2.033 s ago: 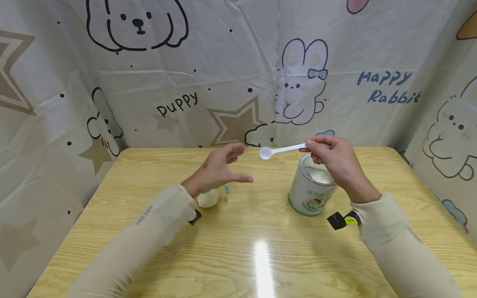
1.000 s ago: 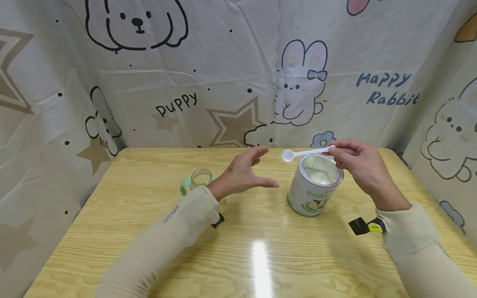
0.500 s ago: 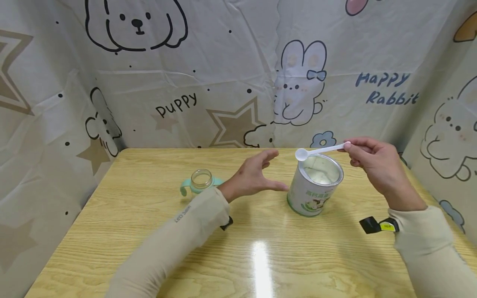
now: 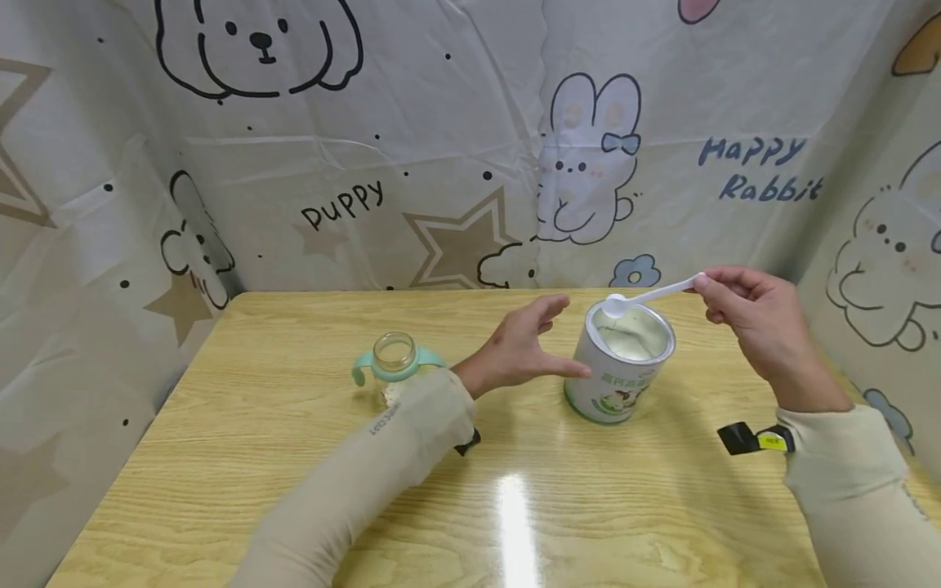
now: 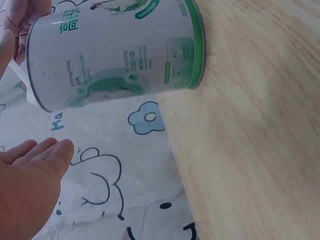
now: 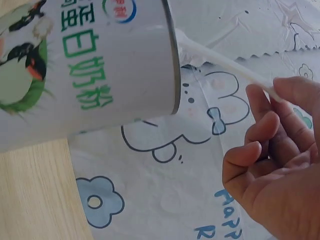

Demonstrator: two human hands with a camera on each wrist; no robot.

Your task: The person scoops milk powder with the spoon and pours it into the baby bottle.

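In the head view, my right hand (image 4: 764,327) pinches the end of a white measuring scoop (image 4: 654,295) between thumb and fingers. The scoop's small bowl is over the far left rim of a milk powder can (image 4: 599,380), which stands upright and uncovered with pale powder (image 4: 632,341) inside. My left hand (image 4: 522,343) is spread beside the can's left side, thumb apart from the fingers, holding nothing; whether the thumb touches the can I cannot tell. In the left wrist view, the fingers (image 5: 42,155) are apart from the can. The right wrist view shows the scoop handle (image 6: 225,62) in the pinch.
A baby bottle (image 4: 394,363) without a lid, with mint green handles and pale powder inside, stands left of the can, partly behind the left sleeve (image 4: 397,441). All stands on a wooden table (image 4: 588,506). A printed cloth (image 4: 456,122) hangs behind and at both sides.
Both hands have moved right, away from the bottle. The scoop has come over the can's rim, its bowl now tilted lower. The left hand has reached the can's side. Bottle and can stay put.
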